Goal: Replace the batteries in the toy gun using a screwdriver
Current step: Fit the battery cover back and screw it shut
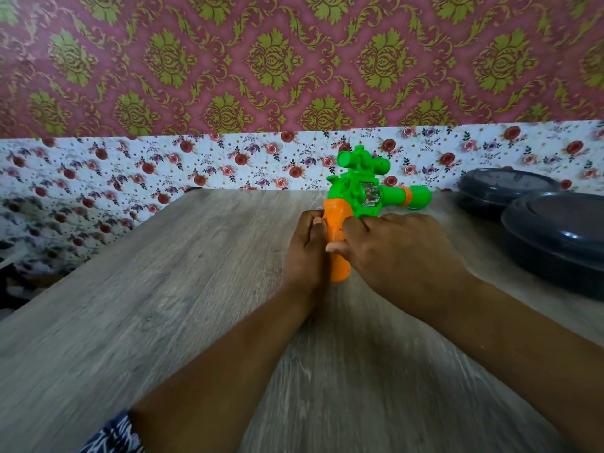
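Observation:
A green toy gun with an orange handle stands above the far middle of the wooden table, its barrel pointing right and a green scope on top. My left hand grips the handle from the left, thumb lying along it. From the right, my right hand holds the same handle, fingers curled round it and thumb pressing its near side. No screwdriver or batteries show in the head view.
Two dark grey round lidded containers sit at the table's right edge, close to my right hand. A flowered wall panel runs behind the table. A patterned sleeve shows at the bottom left.

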